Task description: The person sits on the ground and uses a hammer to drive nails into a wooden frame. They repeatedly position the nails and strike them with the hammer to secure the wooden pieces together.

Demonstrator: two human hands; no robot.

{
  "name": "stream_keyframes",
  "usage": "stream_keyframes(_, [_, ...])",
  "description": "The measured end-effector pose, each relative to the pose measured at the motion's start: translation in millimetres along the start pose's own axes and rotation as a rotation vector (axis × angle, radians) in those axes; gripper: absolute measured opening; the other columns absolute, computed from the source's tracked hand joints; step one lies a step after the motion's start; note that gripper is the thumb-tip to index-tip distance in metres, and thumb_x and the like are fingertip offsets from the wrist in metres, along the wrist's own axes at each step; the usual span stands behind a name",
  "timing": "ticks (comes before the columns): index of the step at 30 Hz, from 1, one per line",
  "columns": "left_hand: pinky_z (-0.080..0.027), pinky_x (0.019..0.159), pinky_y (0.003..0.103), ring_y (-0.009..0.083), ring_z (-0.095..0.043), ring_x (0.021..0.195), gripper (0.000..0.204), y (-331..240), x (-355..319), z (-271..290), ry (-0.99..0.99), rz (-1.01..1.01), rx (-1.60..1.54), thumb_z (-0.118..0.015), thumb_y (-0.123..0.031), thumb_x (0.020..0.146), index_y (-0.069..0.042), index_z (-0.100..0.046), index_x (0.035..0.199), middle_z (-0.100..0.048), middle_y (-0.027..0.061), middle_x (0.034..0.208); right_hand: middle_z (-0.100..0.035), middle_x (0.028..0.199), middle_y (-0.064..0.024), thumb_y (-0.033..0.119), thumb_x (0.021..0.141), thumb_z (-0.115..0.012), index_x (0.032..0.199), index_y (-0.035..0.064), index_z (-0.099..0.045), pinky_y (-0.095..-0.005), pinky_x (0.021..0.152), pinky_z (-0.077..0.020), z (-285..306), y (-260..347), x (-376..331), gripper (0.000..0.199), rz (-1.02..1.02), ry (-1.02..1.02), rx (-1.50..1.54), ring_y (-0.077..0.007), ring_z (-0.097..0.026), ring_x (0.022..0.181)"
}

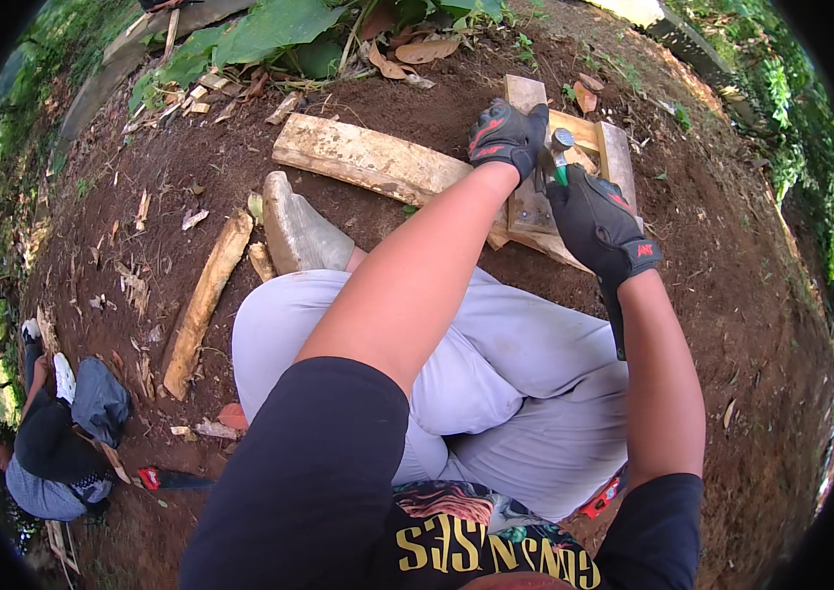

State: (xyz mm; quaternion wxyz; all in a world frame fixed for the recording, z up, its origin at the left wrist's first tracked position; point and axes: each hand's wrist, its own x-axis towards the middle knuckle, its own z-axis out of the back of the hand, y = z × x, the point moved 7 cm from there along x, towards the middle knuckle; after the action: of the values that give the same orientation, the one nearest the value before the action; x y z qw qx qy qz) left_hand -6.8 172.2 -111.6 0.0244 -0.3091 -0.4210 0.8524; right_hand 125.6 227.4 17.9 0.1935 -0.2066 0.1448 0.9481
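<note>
My right hand [594, 216], in a black glove with red marks, is wrapped round a hammer [562, 140] close below its metal head. A bit of green shows at the handle. Just left of it, my left hand [507, 136], gloved alike, lies closed at the edge of an upright-running board [525, 93]. What its fingers pinch, if anything, is hidden. That board crosses other pieces of a small wooden frame [616, 162] on the soil in front of my crossed legs. A long rough plank [368, 157] runs left from under my left forearm.
A shoe [299, 231] rests beside the plank. Rough wood strips [206, 305] and chips [210, 84] lie on brown soil to the left. A person [53, 462] sits at the lower left near a red-handled saw [156, 479]. Another red handle [602, 500] shows by my thigh.
</note>
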Motion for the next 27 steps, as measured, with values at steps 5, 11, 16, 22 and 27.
stream_keyframes(5, [-0.057, 0.102, 0.05, 0.0449, -0.072, 0.118, 0.068, 2, 3, -4, -0.007, -0.01, -0.015, -0.069, -0.059, 0.096, 0.004, -0.077, 0.12, -0.075, 0.0291, 0.121, -0.072, 0.103, -0.0307, 0.033, 0.109, -0.049, 0.113, -0.0028, -0.065, -0.0584, 0.09, -0.0514, 9, 6, -4, 0.039, -0.006, 0.048, 0.04, -0.0511, -0.068, 0.102])
stream_keyframes(11, [-0.057, 0.101, 0.05, 0.0454, -0.072, 0.118, 0.068, 0, 0, 1, -0.001, -0.055, -0.018, -0.067, -0.059, 0.097, 0.004, -0.077, 0.12, -0.075, 0.0297, 0.121, -0.072, 0.106, -0.0291, 0.037, 0.109, -0.052, 0.116, -0.001, -0.066, -0.0585, 0.09, -0.0505, -2, -6, -21, 0.042, -0.174, -0.008, 0.172, -0.0512, -0.067, 0.103])
stream_keyframes(16, [-0.057, 0.101, 0.05, 0.046, -0.071, 0.119, 0.069, -5, -7, 8, 0.034, -0.048, -0.015, -0.067, -0.059, 0.097, 0.006, -0.076, 0.12, -0.074, 0.0316, 0.123, -0.071, 0.108, -0.0286, 0.038, 0.108, -0.055, 0.119, 0.0004, -0.066, -0.0579, 0.088, -0.05, -13, -12, -37, 0.041, -0.166, -0.129, 0.302, -0.0503, -0.067, 0.104])
stream_keyframes(22, [-0.057, 0.102, 0.05, 0.0462, -0.071, 0.12, 0.072, -7, -8, 11, 0.051, -0.02, -0.028, -0.067, -0.06, 0.098, 0.008, -0.075, 0.121, -0.073, 0.033, 0.123, -0.071, 0.103, -0.0272, 0.036, 0.107, -0.059, 0.117, 0.0008, -0.067, -0.056, 0.087, -0.0509, -13, -15, -39, 0.038, -0.117, -0.163, 0.385, -0.0491, -0.067, 0.101])
stream_keyframes(27, [-0.056, 0.103, 0.049, 0.0458, -0.071, 0.121, 0.074, 0, 0, 13, -0.075, 0.036, -0.077, -0.068, -0.062, 0.096, 0.008, -0.075, 0.12, -0.073, 0.0333, 0.123, -0.07, 0.097, -0.0259, 0.036, 0.107, -0.06, 0.114, 0.0007, -0.067, -0.0554, 0.085, -0.0504, 0, -19, -22, 0.037, -0.067, -0.077, 0.373, -0.047, -0.068, 0.098])
